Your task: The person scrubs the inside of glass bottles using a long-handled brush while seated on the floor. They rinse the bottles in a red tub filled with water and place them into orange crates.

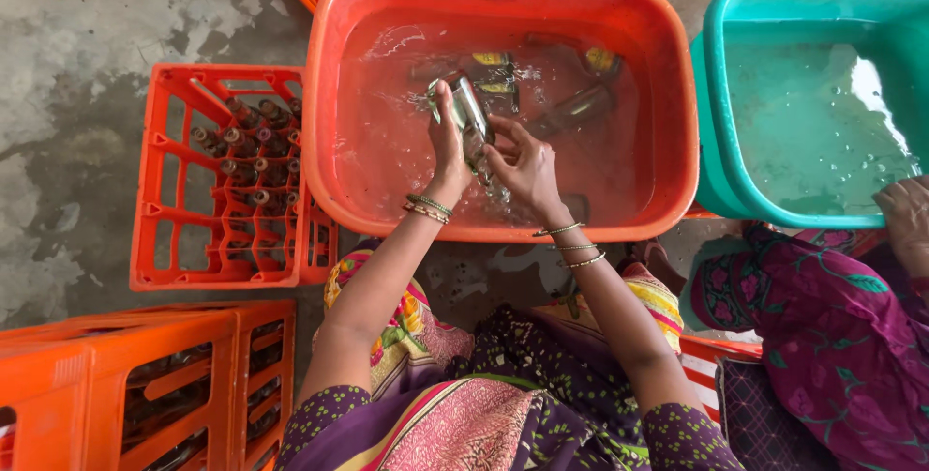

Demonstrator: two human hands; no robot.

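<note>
Head view: the left hand (pixel 447 147) and the right hand (pixel 527 173) meet over the water of a red plastic tub (pixel 334 122) that stands on the concrete floor (pixel 87 35). Between them is a wet glass bottle (pixel 471 115), tilted, half out of the water near the tub's middle. The left fingers are wrapped shut round its upper body; the right fingers curl closed on its lower end, thumb pressing along the glass. More bottles (pixel 573 108) lie sunk toward the far right of the tub, some with yellow labels.

To do this well, I judge that the left hand should keep a firm hold near the neck while the right rubs along the glass, since wet glass slips easily. Keeping the bottle low over the water would soften any drop, and working clear of the sunk bottles avoids knocking glass on glass.

An orange crate (pixel 160 181) with brown bottles in its cells stands just left of the tub; another orange crate (pixel 116 384) sits nearer the person. A teal tub (pixel 721 113) of water stands to the right, where another person's hand (pixel 905 219) rests at its rim.
</note>
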